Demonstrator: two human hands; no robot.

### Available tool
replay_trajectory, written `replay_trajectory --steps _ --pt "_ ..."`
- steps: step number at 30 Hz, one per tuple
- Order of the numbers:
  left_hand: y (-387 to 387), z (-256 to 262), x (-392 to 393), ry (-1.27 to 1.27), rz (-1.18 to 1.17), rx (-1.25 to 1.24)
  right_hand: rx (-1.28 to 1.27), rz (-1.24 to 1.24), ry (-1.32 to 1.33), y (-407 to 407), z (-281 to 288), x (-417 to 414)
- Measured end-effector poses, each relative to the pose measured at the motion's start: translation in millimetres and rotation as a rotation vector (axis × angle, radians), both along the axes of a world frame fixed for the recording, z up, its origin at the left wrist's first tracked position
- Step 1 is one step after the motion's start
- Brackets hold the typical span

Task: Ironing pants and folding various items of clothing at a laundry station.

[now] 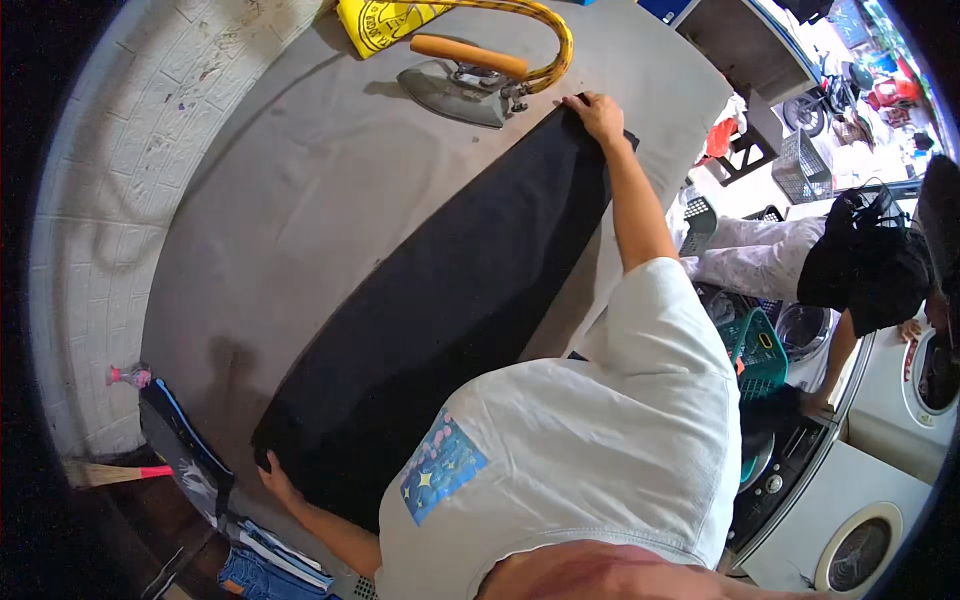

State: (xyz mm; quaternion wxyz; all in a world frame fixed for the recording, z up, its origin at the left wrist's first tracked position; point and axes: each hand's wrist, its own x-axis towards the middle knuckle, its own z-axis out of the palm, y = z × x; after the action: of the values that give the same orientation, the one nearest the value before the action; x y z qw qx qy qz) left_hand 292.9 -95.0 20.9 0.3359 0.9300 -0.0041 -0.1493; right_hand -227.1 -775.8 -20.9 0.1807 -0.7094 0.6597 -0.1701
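A long piece of black cloth (450, 277), perhaps folded trousers, lies diagonally across a grey cloth-covered table (300, 225). At its upper right end my right hand (598, 116) pinches the corner between thumb and fingers. Down at the lower left end, my left hand (279, 480) holds the other corner, its fingers partly under the cloth. Just left of my right hand rests an iron (457, 90) with an orange handle and a yellow braided hose. The near edge of the cloth is partly hidden by my white shirt.
Beside the iron lies a yellow printed bag (382, 26). Folded jeans (266, 574) and dark clothes (184, 450) sit at the lower left edge, near a white brick-pattern wall (112, 225). On the right a person in black bends by washing machines (832, 517) and a green basket (757, 352).
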Motion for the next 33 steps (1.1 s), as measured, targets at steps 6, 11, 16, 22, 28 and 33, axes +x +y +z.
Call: replay_trajectory --steps 6,11,16,22,28,33 --pt "12.6 -10.1 8.0 -0.115 -0.079 0.073 0.221 0.156 -0.1 -23.9 22.2 -36.0" --pt "-7.0 -2.3 -13.3 -0.376 -0.051 0.432 -0.123 0.053 0.087 17.3 22.5 0.2" --pt "-80.5 23.3 -70.6 -0.937 -0.536 0.718 -0.563 0.065 0.257 46.9 30.2 6.3" --pt "-86.7 -23.0 -83.4 -0.765 -0.444 0.726 -0.469 0.159 0.435 101.8 -1.5 28.0" --pt "-109.5 14.7 -76.8 -0.796 -0.483 0.823 -0.276 0.082 0.341 52.8 23.1 14.2" --pt "-102.7 19.3 -58.3 -0.813 -0.633 0.665 -0.534 -0.1 0.32 29.5 25.3 15.1"
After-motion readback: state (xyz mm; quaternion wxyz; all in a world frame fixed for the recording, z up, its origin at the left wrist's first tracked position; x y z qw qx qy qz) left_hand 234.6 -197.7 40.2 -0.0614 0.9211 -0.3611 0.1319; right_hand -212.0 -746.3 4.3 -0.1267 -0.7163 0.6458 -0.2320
